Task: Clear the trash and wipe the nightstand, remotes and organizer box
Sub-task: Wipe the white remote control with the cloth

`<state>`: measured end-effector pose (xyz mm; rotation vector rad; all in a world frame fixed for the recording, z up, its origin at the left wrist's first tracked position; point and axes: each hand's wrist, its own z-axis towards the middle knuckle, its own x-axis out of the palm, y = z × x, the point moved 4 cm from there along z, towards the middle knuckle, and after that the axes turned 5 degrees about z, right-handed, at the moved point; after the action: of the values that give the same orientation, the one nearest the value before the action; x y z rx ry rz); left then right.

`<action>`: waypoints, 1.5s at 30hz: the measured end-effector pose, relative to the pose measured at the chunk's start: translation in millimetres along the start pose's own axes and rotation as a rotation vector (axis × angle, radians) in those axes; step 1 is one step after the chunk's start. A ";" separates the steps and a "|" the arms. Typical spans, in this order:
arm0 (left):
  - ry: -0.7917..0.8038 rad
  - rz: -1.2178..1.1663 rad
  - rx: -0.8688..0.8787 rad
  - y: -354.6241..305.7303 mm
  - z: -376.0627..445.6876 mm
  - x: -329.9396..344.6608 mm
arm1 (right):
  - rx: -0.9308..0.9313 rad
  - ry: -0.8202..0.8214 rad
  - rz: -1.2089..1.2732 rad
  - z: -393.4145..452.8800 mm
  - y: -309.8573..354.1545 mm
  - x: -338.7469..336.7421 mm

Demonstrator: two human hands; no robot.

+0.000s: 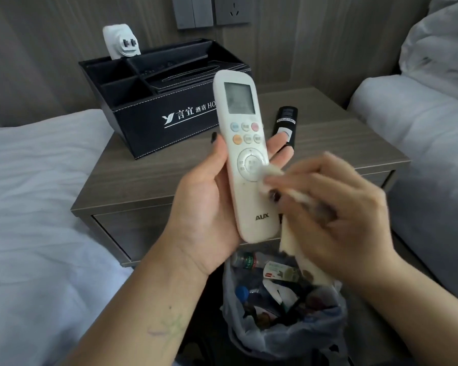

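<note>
Two hands: left hand (209, 202) clasps smooth white remote (245, 157); right hand (336, 207) pinches crumpled cloth (296, 233).

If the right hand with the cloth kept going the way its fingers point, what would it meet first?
The white remote held in the left hand: the right hand presses its cloth against the remote's front already, though motion blur hides the exact contact.

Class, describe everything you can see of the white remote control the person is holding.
The white remote is a long, rounded bar that looks like plastic, with a grey blank screen at the top, coloured and pale round buttons below it, a circular pad in the middle and "AUX" printed near the bottom. It stands nearly upright, face to the camera, above the nightstand and trash bag. The left hand grips it from behind; the right hand presses a pale cloth against its lower face.
</note>
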<state>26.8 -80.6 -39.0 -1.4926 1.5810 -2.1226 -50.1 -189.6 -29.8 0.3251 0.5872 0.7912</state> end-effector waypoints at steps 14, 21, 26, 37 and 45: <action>0.094 -0.025 -0.113 33.4 -2.6 9.7 | -0.080 -0.250 -0.175 4.8 6.7 -3.9; 0.061 0.260 -0.016 33.7 -2.8 15.1 | -0.044 -0.343 -0.218 15.7 -5.8 -15.6; 0.028 0.465 0.091 31.0 -5.1 19.8 | 0.018 -0.413 -0.251 22.8 -8.1 -16.3; 0.002 0.656 0.235 25.9 -9.2 23.3 | -0.101 -0.292 -0.230 34.2 3.2 -14.5; 0.030 0.542 0.177 24.6 -11.8 29.5 | -0.016 -0.293 -0.119 27.3 -1.2 -21.8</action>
<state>-7.8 -101.0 -39.3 -0.8544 1.5343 -1.9076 -45.0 -208.2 -0.7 0.3799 0.3217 0.6195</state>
